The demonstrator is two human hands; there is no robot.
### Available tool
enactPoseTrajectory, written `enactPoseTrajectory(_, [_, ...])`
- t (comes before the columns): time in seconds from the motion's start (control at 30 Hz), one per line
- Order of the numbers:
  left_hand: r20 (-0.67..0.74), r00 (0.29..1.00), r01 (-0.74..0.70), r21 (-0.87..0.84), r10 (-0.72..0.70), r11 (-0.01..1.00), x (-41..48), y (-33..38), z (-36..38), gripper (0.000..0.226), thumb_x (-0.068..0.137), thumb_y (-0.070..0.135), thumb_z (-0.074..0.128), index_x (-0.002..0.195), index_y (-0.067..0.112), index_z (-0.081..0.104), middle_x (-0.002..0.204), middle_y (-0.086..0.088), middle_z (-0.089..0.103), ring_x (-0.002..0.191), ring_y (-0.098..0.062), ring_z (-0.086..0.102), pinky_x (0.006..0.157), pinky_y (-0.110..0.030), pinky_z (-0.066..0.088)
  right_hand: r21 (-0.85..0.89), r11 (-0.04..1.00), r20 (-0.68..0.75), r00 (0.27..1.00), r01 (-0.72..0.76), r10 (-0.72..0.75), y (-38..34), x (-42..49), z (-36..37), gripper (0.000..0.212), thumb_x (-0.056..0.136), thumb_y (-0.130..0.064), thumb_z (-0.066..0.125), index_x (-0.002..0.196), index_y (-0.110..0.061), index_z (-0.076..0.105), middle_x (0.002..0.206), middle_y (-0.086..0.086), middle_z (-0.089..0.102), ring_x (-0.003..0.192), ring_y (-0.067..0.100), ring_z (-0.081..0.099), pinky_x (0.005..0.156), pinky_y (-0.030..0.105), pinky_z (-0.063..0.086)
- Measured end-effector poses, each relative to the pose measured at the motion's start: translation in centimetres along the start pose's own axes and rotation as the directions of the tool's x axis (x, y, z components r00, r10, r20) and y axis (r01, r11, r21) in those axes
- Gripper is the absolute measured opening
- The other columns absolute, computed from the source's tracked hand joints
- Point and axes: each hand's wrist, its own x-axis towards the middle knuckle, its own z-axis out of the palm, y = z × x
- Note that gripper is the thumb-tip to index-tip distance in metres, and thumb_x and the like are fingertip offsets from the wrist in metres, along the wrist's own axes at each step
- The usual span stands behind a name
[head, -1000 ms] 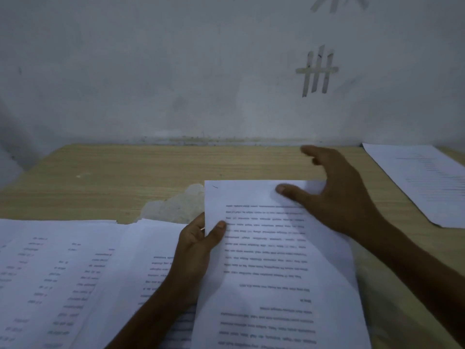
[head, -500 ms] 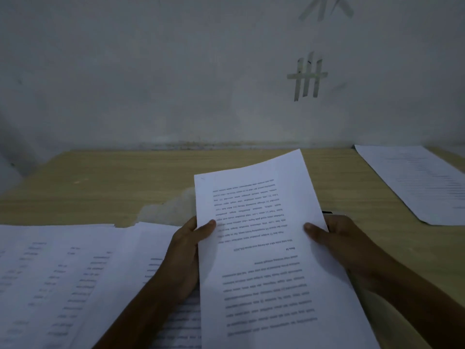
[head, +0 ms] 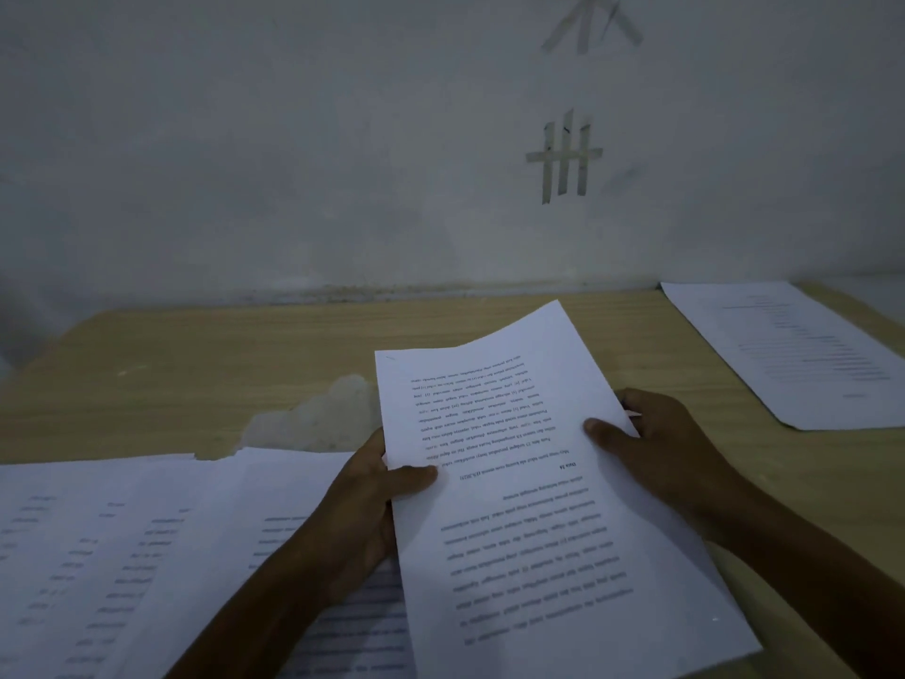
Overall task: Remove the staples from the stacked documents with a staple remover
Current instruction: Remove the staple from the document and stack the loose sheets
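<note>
A printed white document (head: 529, 507) is held above the wooden table (head: 196, 374), its far end tilted up and its text upside down to me. A faint small mark, maybe a staple (head: 389, 357), sits at its far left corner. My left hand (head: 372, 497) grips the left edge with the thumb on top. My right hand (head: 661, 448) grips the right edge, thumb on the page. Something small and partly hidden shows by my right fingers behind the page; I cannot tell what it is. No staple remover is plainly visible.
Several printed sheets (head: 122, 556) lie spread over the near left of the table. Another printed sheet (head: 793, 355) lies at the far right. A worn pale patch (head: 318, 419) marks the tabletop. A wall with tape strips (head: 563, 159) closes the back.
My right hand came back from the document's far end and took hold of its right edge. The document's far end has lifted off the table.
</note>
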Motion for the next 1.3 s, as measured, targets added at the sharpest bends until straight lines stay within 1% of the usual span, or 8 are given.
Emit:
enactPoseTrajectory(0.2, [0.003,1.0,0.006,0.079,-0.006,0.997,2.8,0.9,3.9,0.042,0.085,-0.013,0.049,0.117,0.014,0.057,0.112,-0.009,0.069,0.099,-0.031,0.067,0.08,-0.041,0.057,-0.053,0.998,-0.105,0.994,0.031,-0.036,0.3,1.1,-4.3,0.015,0.089,-0.021,0.064,0.104,-0.02,0.06,0.099,-0.003,0.064,0.083,0.009,0.062,0.066,0.026,0.049])
enactPoseTrajectory(0.43, [0.016,0.999,-0.036,0.178,0.033,0.983,9.3,-0.1,12.6,0.037,0.086,-0.014,0.047,0.106,0.013,0.062,0.11,-0.007,0.069,0.1,-0.03,0.065,0.087,-0.042,0.053,-0.105,0.994,-0.284,0.959,-0.043,0.012,3.3,4.6,-12.7,0.047,0.082,-0.027,0.073,0.122,-0.014,0.052,0.111,0.004,0.054,0.1,0.019,0.054,0.084,0.032,0.042])
enactPoseTrajectory(0.6, [0.015,1.0,0.0,0.303,-0.005,0.953,15.7,-2.5,20.0,0.032,0.084,-0.012,0.049,0.107,0.008,0.061,0.116,-0.01,0.065,0.103,-0.032,0.062,0.092,-0.047,0.05,-0.245,0.962,-0.403,0.915,-0.12,0.012,7.2,7.7,-20.3,0.034,0.079,-0.03,0.076,0.104,-0.012,0.062,0.115,0.011,0.06,0.1,0.023,0.056,0.082,0.029,0.038])
enactPoseTrajectory(0.87, [-0.014,0.997,0.073,0.465,-0.075,0.882,23.3,-5.9,26.4,0.023,0.082,-0.01,0.052,0.098,0.003,0.064,0.103,-0.014,0.067,0.092,-0.033,0.064,0.084,-0.046,0.053,-0.357,0.9,-0.42,0.904,-0.249,0.084,12.7,12.3,-27.7,0.035,0.073,-0.029,0.081,0.099,-0.009,0.068,0.121,0.014,0.057,0.111,0.029,0.053,0.083,0.027,0.036])
enactPoseTrajectory(1.07, [-0.019,0.999,-0.017,0.619,0.036,0.785,26.6,-8.1,27.7,0.028,0.077,-0.011,0.056,0.1,0.003,0.066,0.099,-0.006,0.067,0.093,-0.027,0.066,0.083,-0.043,0.056,-0.423,0.874,-0.352,0.932,-0.242,0.087,15.2,14.8,-28.4,0.048,0.072,-0.026,0.082,0.111,-0.006,0.064,0.126,0.014,0.052,0.114,0.028,0.05,0.085,0.027,0.034])
enactPoseTrajectory(1.17, [-0.013,0.992,-0.08,0.689,0.122,0.72,27.3,-8.6,28.2,0.021,0.078,-0.01,0.056,0.084,0.008,0.063,0.084,-0.001,0.064,0.076,-0.018,0.064,0.067,-0.026,0.056,-0.449,0.867,-0.329,0.942,-0.218,0.066,15.8,15.8,-28.4,0.052,0.071,-0.026,0.082,0.115,-0.006,0.062,0.129,0.013,0.051,0.117,0.028,0.049,0.09,0.028,0.035])
enactPoseTrajectory(1.23, [0.012,0.984,-0.126,0.757,0.178,0.641,27.4,-8.7,28.6,0.018,0.079,-0.01,0.054,0.078,0.007,0.059,0.073,0.003,0.057,0.062,-0.008,0.054,0.046,-0.009,0.042,-0.458,0.864,-0.32,0.946,-0.209,0.059,16.1,16.3,-28.4,0.056,0.071,-0.026,0.083,0.118,-0.007,0.061,0.132,0.013,0.05,0.119,0.028,0.048,0.093,0.03,0.035])
enactPoseTrajectory(1.3, [0.025,0.978,-0.141,0.811,0.208,0.568,27.7,-9.2,28.7,0.013,0.078,-0.009,0.054,0.083,0.002,0.06,0.081,-0.004,0.059,0.069,-0.013,0.054,0.038,-0.007,0.035,-0.472,0.857,-0.308,0.949,-0.208,0.061,16.4,16.7,-28.3,0.06,0.071,-0.027,0.083,0.123,-0.007,0.059,0.134,0.014,0.049,0.121,0.029,0.047,0.097,0.032,0.035])
